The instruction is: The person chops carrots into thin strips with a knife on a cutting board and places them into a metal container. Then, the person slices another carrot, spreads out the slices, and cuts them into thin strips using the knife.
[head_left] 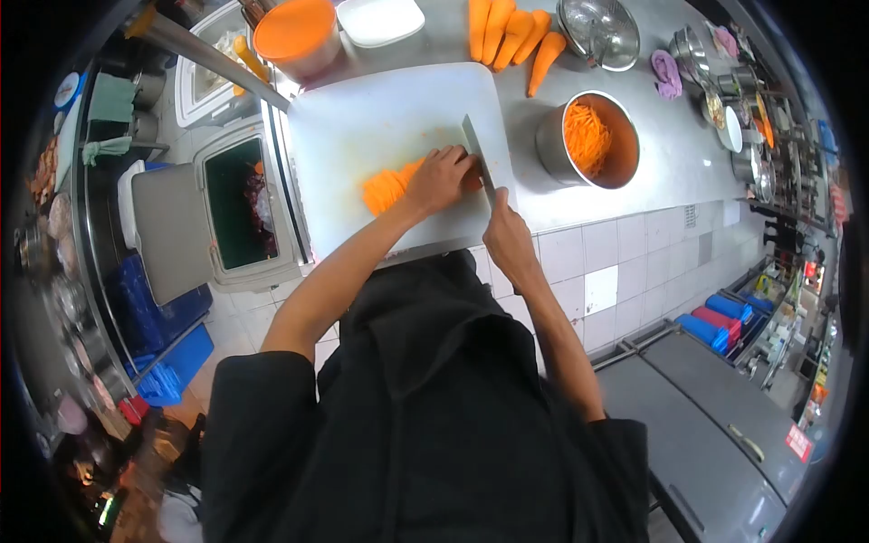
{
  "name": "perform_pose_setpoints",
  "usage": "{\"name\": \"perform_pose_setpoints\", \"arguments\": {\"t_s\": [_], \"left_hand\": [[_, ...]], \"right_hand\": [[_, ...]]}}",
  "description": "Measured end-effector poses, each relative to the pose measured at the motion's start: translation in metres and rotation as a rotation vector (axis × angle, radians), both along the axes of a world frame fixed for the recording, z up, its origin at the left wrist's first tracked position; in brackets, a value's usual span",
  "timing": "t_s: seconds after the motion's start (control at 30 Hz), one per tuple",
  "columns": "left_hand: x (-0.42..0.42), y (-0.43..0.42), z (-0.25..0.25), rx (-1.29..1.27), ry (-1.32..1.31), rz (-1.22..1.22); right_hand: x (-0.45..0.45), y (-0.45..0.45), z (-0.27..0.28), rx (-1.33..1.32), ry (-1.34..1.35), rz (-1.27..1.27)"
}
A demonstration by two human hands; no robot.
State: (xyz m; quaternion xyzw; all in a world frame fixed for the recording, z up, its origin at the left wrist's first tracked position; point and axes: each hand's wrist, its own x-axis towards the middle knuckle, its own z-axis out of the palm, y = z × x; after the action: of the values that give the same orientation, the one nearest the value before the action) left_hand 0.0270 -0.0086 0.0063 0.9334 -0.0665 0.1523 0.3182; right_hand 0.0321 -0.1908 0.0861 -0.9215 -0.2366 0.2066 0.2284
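Observation:
On the white cutting board [362,118] lie orange carrot slices [385,188], fanned out in a row. My left hand [441,179] rests over the right end of the slices, its fingers curled and pressed down on the carrot. My right hand [509,233] is wrapped round the handle of a knife [477,149]. The blade stands just right of my left fingertips and points away from me. To the right of the board is a steel pot [557,149] holding shredded carrot [587,138].
Whole peeled carrots [514,38] and a steel colander [602,32] lie beyond the board. An orange-lidded tub [294,41] and a white container [380,20] stand at the back left. An open bin [243,204] is left of the counter. A purple cloth [666,74] lies far right.

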Motion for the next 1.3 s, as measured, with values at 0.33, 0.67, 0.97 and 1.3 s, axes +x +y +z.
{"name": "perform_pose_setpoints", "arguments": {"t_s": [0.33, 0.67, 0.97, 1.3], "left_hand": [[0.002, 0.002, 0.006, -0.007, 0.022, 0.003], [-0.002, 0.003, 0.002, -0.008, -0.033, 0.000], [-0.002, 0.005, -0.002, 0.028, -0.057, -0.016], [0.003, 0.008, 0.010, -0.061, 0.009, -0.014]], "right_hand": [[0.012, 0.005, 0.015, -0.009, 0.011, 0.046], [0.002, 0.002, 0.010, 0.034, -0.027, 0.038], [0.003, 0.003, 0.018, 0.015, 0.002, 0.068], [0.003, 0.002, -0.006, 0.074, -0.009, 0.006]]}}
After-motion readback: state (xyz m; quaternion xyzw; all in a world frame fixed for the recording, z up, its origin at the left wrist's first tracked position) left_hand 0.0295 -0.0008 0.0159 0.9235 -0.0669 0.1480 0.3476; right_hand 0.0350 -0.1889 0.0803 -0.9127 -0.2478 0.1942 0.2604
